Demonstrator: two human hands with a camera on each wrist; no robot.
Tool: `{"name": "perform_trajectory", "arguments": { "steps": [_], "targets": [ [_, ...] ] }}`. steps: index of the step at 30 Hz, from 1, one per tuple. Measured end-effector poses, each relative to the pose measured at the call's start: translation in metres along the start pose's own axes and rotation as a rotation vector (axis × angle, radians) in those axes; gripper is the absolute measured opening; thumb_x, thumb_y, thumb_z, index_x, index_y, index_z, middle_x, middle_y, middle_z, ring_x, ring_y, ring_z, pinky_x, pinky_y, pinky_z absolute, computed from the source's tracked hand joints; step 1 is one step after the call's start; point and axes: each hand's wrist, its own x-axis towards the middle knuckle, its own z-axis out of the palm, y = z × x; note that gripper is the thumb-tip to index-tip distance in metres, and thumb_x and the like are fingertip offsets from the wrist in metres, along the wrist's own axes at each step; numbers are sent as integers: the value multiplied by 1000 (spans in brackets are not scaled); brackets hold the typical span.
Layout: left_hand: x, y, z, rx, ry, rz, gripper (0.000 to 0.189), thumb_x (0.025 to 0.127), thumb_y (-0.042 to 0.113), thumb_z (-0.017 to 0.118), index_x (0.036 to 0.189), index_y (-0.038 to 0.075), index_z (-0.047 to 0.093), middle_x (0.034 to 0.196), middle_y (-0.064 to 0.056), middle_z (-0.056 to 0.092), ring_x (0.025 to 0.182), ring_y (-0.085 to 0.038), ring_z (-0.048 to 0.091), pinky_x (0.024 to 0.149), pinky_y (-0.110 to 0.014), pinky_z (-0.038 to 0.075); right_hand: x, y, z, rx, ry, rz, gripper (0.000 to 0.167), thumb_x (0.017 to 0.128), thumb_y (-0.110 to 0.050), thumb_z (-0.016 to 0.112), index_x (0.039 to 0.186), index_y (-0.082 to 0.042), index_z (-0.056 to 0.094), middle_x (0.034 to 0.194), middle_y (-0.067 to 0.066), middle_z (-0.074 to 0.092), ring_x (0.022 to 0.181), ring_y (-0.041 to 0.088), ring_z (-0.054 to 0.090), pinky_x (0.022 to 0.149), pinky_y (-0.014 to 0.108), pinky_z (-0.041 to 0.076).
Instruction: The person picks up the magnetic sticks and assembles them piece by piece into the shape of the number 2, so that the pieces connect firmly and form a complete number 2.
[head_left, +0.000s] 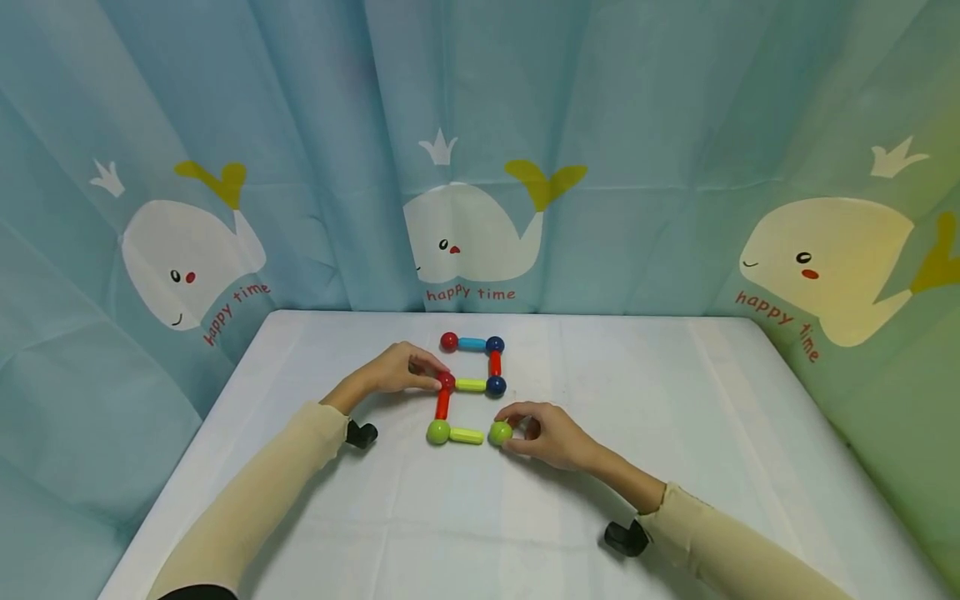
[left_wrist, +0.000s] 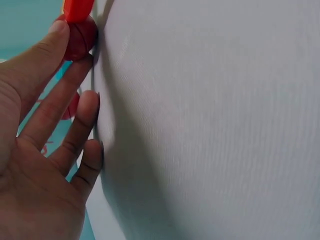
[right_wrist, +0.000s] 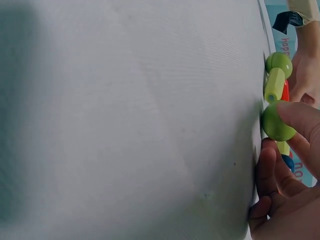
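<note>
My left hand (head_left: 401, 368) pinches a red ball (left_wrist: 82, 40) between thumb and forefinger, its other fingers spread by the white surface. In my right hand (head_left: 553, 435) a green ball (head_left: 500, 433) is held between thumb and fingers, low over the table. A small gap separates that ball from the free end of a yellow-green rod (head_left: 467, 436). The rod's other end meets a second green ball (head_left: 438, 432). From there a red rod (head_left: 442, 405) runs up to the red ball at my left hand.
Another yellow-green rod (head_left: 471, 385) leads right to a dark blue ball (head_left: 496, 386). Above it stand a red rod (head_left: 495, 364), a second dark blue ball (head_left: 495, 344), a blue rod (head_left: 472, 343) and a red ball (head_left: 448, 342). A whale-printed curtain (head_left: 645, 242) surrounds the white table (head_left: 675, 400).
</note>
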Motion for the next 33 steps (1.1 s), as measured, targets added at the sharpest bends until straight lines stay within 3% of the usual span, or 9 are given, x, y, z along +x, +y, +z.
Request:
{"name": "perform_trajectory", "arguments": {
  "steps": [4, 7, 11, 13, 17, 23, 33],
  "targets": [
    [-4, 3, 1, 21, 17, -14, 35, 93, 21, 79, 127, 12, 74, 118, -1, 75, 99, -16, 66, 92, -33, 54, -1, -1, 0, 0, -17, -5, 36, 92, -16, 78, 127, -12, 70, 104, -1, 67, 74, 12, 52, 64, 24, 45],
    [-9, 9, 4, 66, 81, 12, 38, 93, 25, 79, 128, 12, 73, 119, -1, 74, 98, -17, 63, 87, -34, 53, -1, -1, -1, 12, -22, -10, 38, 92, -14, 76, 129, -12, 69, 105, -2, 66, 75, 12, 52, 64, 23, 45],
    [-18, 25, 13, 138, 187, 107, 39, 89, 27, 83, 123, 10, 75, 114, 0, 75, 91, -21, 61, 77, -35, 50, -2, -1, -2, 26, -25, -23, 38, 93, -11, 75, 130, -10, 68, 105, -1, 64, 76, 13, 52, 65, 24, 45],
    [-22, 34, 20, 176, 201, 165, 38, 87, 28, 84, 119, 9, 76, 109, 0, 75, 90, -23, 60, 76, -36, 48, -3, 0, -3, 30, -24, -28, 38, 93, -10, 75, 130, -10, 68, 106, -1, 64, 77, 13, 52, 66, 24, 46],
    [-29, 49, 36, 251, 141, 240, 35, 86, 32, 85, 113, 11, 78, 100, 0, 75, 90, -23, 58, 79, -36, 46, -2, 2, -3, 26, -18, -35, 38, 93, -10, 75, 130, -11, 68, 107, -1, 65, 77, 13, 53, 67, 24, 47],
    [-31, 56, 56, 348, 37, 230, 32, 84, 41, 85, 107, 19, 80, 91, 11, 70, 91, -12, 53, 83, -32, 44, -2, 4, -2, 23, -16, -38, 37, 93, -13, 76, 129, -12, 69, 110, -2, 66, 78, 12, 53, 68, 24, 47],
    [-33, 57, 65, 439, 39, 231, 24, 81, 37, 88, 100, 25, 82, 83, 21, 65, 84, -7, 45, 78, -31, 37, -1, 6, -1, 38, -12, -32, 37, 92, -14, 77, 128, -13, 69, 106, -3, 66, 76, 10, 52, 66, 24, 46]
  ]
}}
